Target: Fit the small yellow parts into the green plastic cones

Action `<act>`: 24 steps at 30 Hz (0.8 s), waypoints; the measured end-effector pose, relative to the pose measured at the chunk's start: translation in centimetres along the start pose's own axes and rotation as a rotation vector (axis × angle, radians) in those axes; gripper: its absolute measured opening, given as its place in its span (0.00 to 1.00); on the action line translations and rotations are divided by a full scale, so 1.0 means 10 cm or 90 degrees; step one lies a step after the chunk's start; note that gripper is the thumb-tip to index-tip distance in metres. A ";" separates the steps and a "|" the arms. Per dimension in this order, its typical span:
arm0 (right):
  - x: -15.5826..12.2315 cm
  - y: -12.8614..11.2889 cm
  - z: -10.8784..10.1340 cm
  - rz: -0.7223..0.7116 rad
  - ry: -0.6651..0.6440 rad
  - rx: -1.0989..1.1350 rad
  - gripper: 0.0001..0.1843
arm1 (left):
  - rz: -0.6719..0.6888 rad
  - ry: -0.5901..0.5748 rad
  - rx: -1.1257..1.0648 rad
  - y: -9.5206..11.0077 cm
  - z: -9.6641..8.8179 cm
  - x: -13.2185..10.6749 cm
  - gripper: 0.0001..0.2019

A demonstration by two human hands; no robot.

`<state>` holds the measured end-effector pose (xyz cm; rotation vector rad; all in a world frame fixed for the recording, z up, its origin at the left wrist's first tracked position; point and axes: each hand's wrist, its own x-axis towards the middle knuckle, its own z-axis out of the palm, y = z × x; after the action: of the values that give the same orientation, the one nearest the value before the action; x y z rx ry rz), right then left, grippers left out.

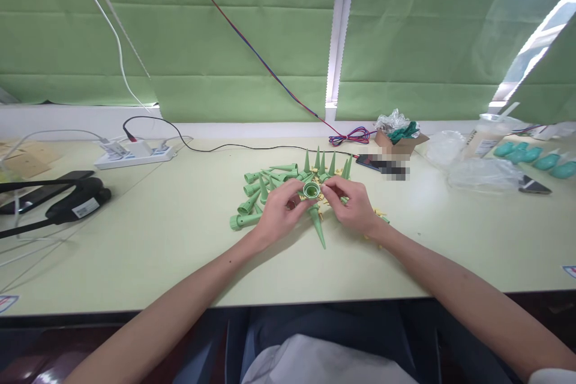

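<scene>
A green plant watering spike [311, 190] is held in my left hand [282, 210], its round open end turned up toward me. My right hand [350, 201] is at the right side of that rim, thumb and forefinger pinched together; what is between them, if anything, is too small to make out. Just below my hands a green pointed cone [318, 229] sticks out toward me; I cannot tell if it belongs to the held piece. Several more green spikes [249, 220] lie or stand around my hands, with small yellow pieces [378, 212] scattered among them.
Behind the spikes lies a phone [369, 162] on a black cable. A cardboard box [400, 143], a cup with a straw [488, 135] and teal rounded objects [546, 161] stand back right. A power strip [135, 157] and a black strapped device [78, 201] are at left.
</scene>
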<state>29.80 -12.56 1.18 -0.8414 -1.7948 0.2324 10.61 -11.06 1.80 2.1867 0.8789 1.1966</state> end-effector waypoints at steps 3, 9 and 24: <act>0.00 0.00 0.00 0.001 0.000 -0.002 0.11 | 0.001 0.005 0.003 -0.01 0.01 0.00 0.06; 0.00 0.00 0.00 0.002 -0.001 -0.011 0.12 | 0.008 0.007 0.012 -0.01 0.01 0.00 0.06; 0.01 -0.03 -0.01 -0.008 0.001 -0.026 0.12 | 0.019 0.004 0.005 0.01 0.00 0.00 0.05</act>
<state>29.72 -12.71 1.40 -0.8582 -1.8076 0.1873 10.62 -11.14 1.82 2.2110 0.8565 1.2165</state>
